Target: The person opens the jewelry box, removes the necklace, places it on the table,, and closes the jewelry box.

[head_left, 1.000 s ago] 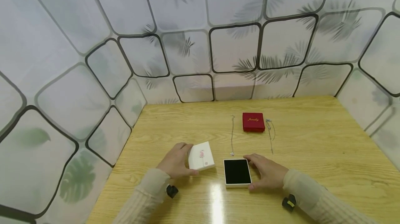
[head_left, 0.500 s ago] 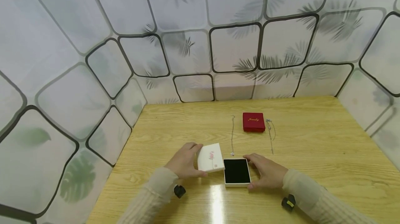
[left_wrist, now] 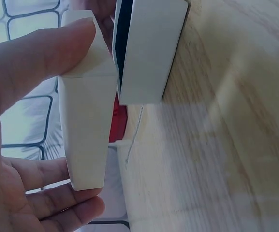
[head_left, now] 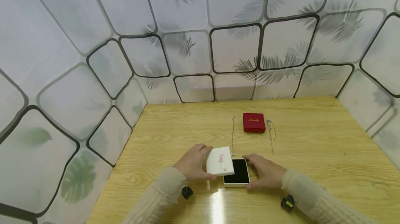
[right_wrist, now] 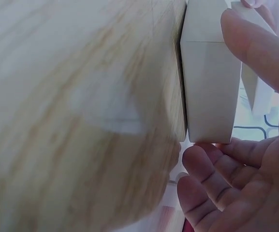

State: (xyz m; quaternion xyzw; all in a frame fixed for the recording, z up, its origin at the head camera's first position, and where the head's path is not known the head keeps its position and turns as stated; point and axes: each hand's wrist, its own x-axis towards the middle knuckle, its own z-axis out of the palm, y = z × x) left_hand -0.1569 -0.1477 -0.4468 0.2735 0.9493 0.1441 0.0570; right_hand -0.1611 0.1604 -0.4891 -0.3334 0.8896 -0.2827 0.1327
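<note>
My left hand (head_left: 195,163) grips a white box lid (head_left: 220,161) with a pink flower print, thumb on one side and fingers on the opposite side. The lid is held tilted above the left part of a white box base (head_left: 236,184) with a black lining (head_left: 240,171). In the left wrist view the lid (left_wrist: 87,125) and the base (left_wrist: 151,53) stand close together. On the table, the base is held by my right hand (head_left: 265,172), its thumb at the near right corner and fingers at the far one. The right wrist view shows the thumb against the base's side (right_wrist: 211,92).
Beyond the base, a silver necklace (head_left: 232,133) lies stretched out on the wooden table (head_left: 175,123). A red jewelry box (head_left: 254,122) sits further back, with a second silver chain (head_left: 271,137) to its right. Patterned cloth walls (head_left: 193,54) enclose the table's back and sides.
My left hand has carried the lid rightward, from beside the base to over its left part. The right hand and base have barely shifted.
</note>
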